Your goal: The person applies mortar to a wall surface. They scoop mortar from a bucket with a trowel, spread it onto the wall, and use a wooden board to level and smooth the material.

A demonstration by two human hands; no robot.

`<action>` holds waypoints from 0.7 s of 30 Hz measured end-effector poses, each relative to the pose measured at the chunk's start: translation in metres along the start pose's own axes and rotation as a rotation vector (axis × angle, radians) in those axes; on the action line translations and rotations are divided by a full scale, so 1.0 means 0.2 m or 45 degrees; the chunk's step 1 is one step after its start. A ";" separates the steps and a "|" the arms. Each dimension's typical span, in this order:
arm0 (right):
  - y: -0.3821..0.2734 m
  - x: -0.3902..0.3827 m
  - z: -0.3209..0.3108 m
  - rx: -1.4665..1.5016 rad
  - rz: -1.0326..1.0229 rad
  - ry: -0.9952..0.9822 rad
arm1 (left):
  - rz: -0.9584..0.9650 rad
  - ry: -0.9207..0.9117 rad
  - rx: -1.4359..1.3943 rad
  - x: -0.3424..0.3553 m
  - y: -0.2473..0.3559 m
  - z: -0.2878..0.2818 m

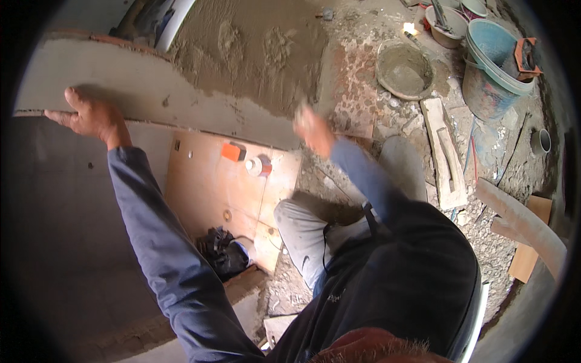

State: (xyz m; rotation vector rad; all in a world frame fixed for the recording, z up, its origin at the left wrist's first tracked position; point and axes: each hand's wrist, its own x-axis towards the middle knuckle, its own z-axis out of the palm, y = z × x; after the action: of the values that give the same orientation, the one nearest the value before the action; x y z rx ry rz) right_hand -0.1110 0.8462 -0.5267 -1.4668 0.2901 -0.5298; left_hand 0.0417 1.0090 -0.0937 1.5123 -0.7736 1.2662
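One slab (142, 88), w/ our L hand (94, 118) at its near edge, thumb & fingers apart; a slip there could gouge the rim. Mortar (266, 78), wet-looking, lies along the far side; pushed too hard, clumps might drop near the bottle (258, 166). Our R hand (315, 131), by the slab's R end, is blurred: can't tell if it's gripping anything; haste could leave ridges.

A white bottle (255, 166) rests on a tiled surface (203, 187), just beside an orange block (230, 152); a black bag (220, 253) lies farther down. At upper right, a blue bucket (489, 100) stands near a smaller pale bucket (445, 40). Below are an open grey pipe end (537, 144) and a curved strip (521, 222) overlapping wooden boards (525, 260)
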 end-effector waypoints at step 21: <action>0.43 0.70 -1.61 -2.033 0.768 -0.419 | 0.089 -0.046 0.059 0.08 -0.13 -0.07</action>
State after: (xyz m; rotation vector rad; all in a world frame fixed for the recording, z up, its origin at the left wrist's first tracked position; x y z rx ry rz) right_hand -0.1365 0.4990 -0.6248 -2.7566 0.9745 0.6576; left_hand 0.0650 1.0317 -0.0868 1.5604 -0.8318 1.3197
